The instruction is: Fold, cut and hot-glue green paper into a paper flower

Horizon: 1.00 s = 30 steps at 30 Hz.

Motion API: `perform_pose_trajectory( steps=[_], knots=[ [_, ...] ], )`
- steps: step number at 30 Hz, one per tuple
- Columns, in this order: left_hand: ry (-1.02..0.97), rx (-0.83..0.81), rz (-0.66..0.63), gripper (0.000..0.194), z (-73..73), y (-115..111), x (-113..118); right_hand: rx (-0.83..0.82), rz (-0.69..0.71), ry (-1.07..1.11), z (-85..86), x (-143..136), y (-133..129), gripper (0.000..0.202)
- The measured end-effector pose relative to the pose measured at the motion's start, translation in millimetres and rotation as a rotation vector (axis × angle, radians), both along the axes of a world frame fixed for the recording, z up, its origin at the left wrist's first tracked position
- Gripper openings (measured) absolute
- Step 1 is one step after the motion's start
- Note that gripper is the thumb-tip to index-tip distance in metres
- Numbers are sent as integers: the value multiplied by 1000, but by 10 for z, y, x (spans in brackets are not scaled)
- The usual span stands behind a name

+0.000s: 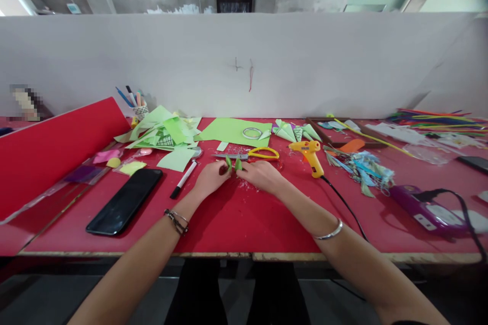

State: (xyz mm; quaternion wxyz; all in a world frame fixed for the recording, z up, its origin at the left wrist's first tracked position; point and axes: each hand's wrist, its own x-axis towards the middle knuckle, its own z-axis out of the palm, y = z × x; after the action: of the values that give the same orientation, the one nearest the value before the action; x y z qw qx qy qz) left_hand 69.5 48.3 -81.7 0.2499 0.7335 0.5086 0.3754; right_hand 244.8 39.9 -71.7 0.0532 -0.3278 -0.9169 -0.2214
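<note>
My left hand (212, 179) is closed, its fingers pinching a small curled green paper piece (229, 162). Something dark red shows by those fingertips, too small to make out. Close beside it my right hand (261, 175) pinches a second small green paper piece (238, 164). Both hands are just above the red tabletop. Right behind them lie scissors with yellow handles (264, 153), blades pointing left. A white marker with a black cap (183, 179) lies left of my left hand. To the right, a yellow glue gun (309, 156) rests on the table.
A black phone (125, 202) lies at left, below a pile of green paper (168, 129). A tape roll (252, 133) sits on a green sheet (217, 129). The glue gun's cord (345, 209) runs toward the front edge. A purple power strip (429, 213) and ribbon scraps (368, 168) are at right.
</note>
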Motion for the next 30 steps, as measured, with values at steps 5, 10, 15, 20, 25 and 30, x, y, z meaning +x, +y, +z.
perform_pose_trajectory(
  steps=[5,10,15,20,25,30],
  knots=[
    [238,-11,-9,9,-12,-12,-45,-92,9,112,-14,2,-10,24],
    [387,89,5,16,-46,-78,-95,-322,-136,576,-49,24,8,26],
    [366,167,5,18,-46,-142,-103,-490,-121,820,-158,40,95,28],
    [352,172,-33,20,-81,-145,-99,-515,-108,818,-209,15,154,17],
    [315,128,-58,19,-95,-180,-131,-543,-189,819,-187,-24,150,12],
    [343,126,-54,18,-91,-214,-127,-516,-238,785,-160,-47,118,8]
  ],
)
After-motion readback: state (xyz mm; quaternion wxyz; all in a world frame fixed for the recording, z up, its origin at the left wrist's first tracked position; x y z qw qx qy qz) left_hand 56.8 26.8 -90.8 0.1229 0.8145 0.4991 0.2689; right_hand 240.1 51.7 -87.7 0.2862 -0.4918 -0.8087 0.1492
